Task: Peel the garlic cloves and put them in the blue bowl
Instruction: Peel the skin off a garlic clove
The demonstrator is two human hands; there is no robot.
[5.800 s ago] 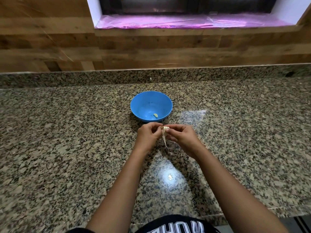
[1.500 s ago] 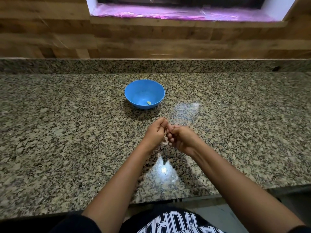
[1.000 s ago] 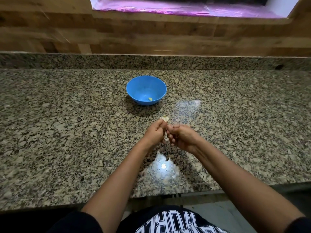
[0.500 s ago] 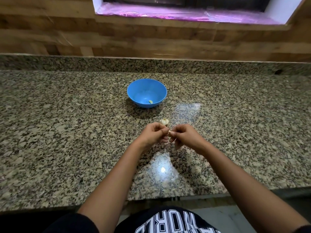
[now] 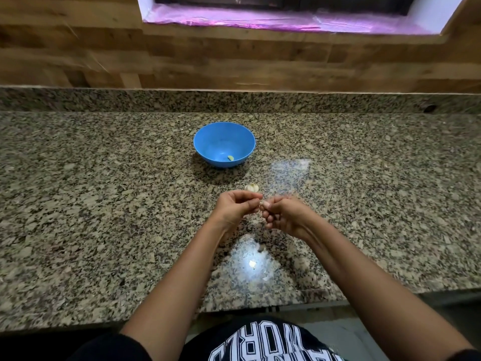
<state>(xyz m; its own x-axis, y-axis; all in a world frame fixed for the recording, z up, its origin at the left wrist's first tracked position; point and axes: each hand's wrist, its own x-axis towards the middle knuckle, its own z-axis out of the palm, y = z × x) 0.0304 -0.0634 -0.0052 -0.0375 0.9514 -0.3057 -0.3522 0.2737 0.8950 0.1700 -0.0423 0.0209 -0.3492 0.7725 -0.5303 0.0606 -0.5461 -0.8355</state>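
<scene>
- The blue bowl (image 5: 208, 142) is set upright on the granite countertop (image 5: 104, 204), slightly left of centre and beyond both hands.
- One peeled clove (image 5: 230, 158), pale yellow-green, is seen lying inside the bowl on the near right part of its floor.
- A small pale garlic cluster (image 5: 252, 188) is left on the countertop between the bowl and the hands. It is just beyond the left fingertips and apart from the bowl.
- The left hand (image 5: 235, 207) is held above the countertop with its fingers curled inward. Its thumb and fingertips are brought together at the right side of the hand.
- The right hand (image 5: 282, 214) is held just beside the left hand, with its fingers folded tightly under the palm.
- A garlic clove (image 5: 262, 203) is pinched where the two hands meet. Only a small pale part is exposed; the rest is covered by the fingers. How much skin is left on it cannot be told.
- Pale peel scraps (image 5: 262, 248) are scattered on the countertop below the hands, within a bright light reflection.
- The countertop is backed by a low granite upstand, with wooden wall panelling (image 5: 234, 61) above it.
- A window sill (image 5: 286, 22) covered with pink film is seen at the top edge.
- A dark shirt (image 5: 260, 342) with white lettering is visible at the bottom edge.
</scene>
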